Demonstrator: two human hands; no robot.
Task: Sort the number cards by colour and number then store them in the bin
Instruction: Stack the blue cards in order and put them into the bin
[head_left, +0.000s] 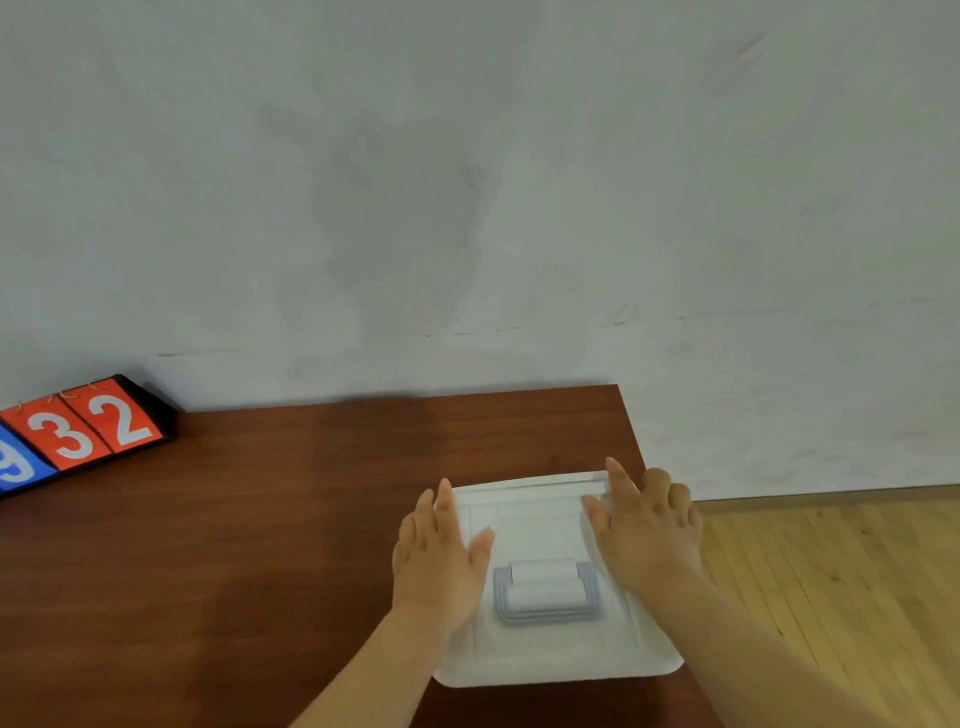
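White plastic storage bin (545, 660), rectangular with rounded corners, standing at the near right corner of a reddish-brown wooden surface (260, 545). A matching white lid covers the bin fully, so its contents are hidden. A pale grey, ribbed carrying handle (545, 613) lies folded flat at the centre of the lid. The hands are apart, one on each side of the handle. The left hand (441, 561) rests palm-down along the lid's left edge with fingers straight and the thumb spread onto the lid. The right hand (649, 535) rests palm-down on the lid's right side, thumb and index finger straight. Its other fingers bend over the right rim with their tips hidden, so a grip there cannot be told. Well apart, at the far left edge of the surface, a black flip-card stand (156, 410) displays a red card numbered 3 (62, 434), a red card numbered 2 (122, 418) and a partly cropped blue card (15, 467). A pale grey wall (467, 182) rises behind. Light wooden floor (831, 571) shows at right.
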